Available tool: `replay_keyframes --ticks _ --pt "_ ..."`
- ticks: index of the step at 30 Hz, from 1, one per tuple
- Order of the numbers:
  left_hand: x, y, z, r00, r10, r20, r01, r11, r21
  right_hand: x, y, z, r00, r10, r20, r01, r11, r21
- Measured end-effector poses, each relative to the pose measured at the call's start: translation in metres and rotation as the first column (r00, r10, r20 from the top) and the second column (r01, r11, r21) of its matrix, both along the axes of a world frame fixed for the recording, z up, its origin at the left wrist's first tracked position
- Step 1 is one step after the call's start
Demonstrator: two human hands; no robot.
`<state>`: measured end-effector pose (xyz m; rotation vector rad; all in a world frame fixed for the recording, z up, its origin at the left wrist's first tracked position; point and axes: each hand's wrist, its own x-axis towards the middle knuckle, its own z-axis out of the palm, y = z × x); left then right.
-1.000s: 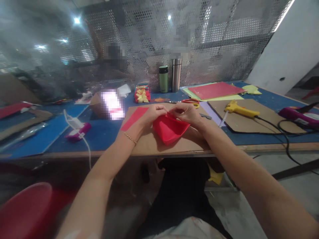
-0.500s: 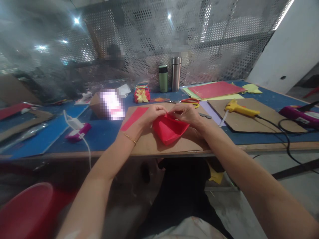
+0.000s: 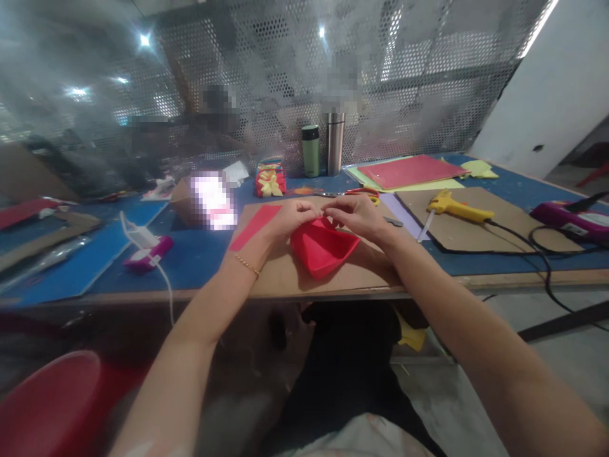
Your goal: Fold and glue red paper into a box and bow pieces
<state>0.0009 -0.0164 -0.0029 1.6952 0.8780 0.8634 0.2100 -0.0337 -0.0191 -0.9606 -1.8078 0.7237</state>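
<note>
Red folded piece point(image 3: 328, 255) over cardboard point(image 3: 276, 279), scissors point(image 3: 351, 193) at its 1 o'clock.
Left hand point(image 3: 294, 219) clamped on its 12 o'clock rim; right hand point(image 3: 360, 216) fingertips at same rim, can't tell if pinched. Glue gun point(image 3: 461, 208) between 2 and 3.

Small white lights point(image 3: 144, 40) are flaring against the dim, hazy perforated panel point(image 3: 438, 101), and a pixelated screen point(image 3: 214, 200) is glowing nearly white. The folded red piece point(image 3: 323, 251) is casting a soft shadow on the cardboard point(image 3: 371, 273), while darkness is filling the space beneath the desk point(image 3: 190, 260). Wide-angle distortion is stretching the blurred red stool point(image 3: 52, 406).
</note>
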Motion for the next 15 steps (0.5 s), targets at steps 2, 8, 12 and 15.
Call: replay_keyframes --ticks 2,8,12,15 --pt "0.000 0.002 0.000 1.000 -0.001 -0.010 0.001 0.999 0.033 0.001 -0.002 0.002 1.000 0.003 0.004 -0.003 0.998 -0.063" --pt "0.000 0.001 0.004 0.994 -0.026 -0.103 0.038 0.993 0.114 0.001 -0.006 0.005 0.997 0.015 0.081 -0.007 0.996 -0.092" --pt "0.001 -0.004 0.008 0.992 -0.005 -0.126 0.018 0.994 0.105 0.000 -0.005 0.004 0.997 0.043 0.070 -0.037 0.995 -0.088" --pt "0.002 -0.010 0.010 0.993 -0.010 -0.117 0.018 0.998 0.065 0.000 -0.004 0.002 0.995 0.051 0.083 -0.046 0.996 -0.071"
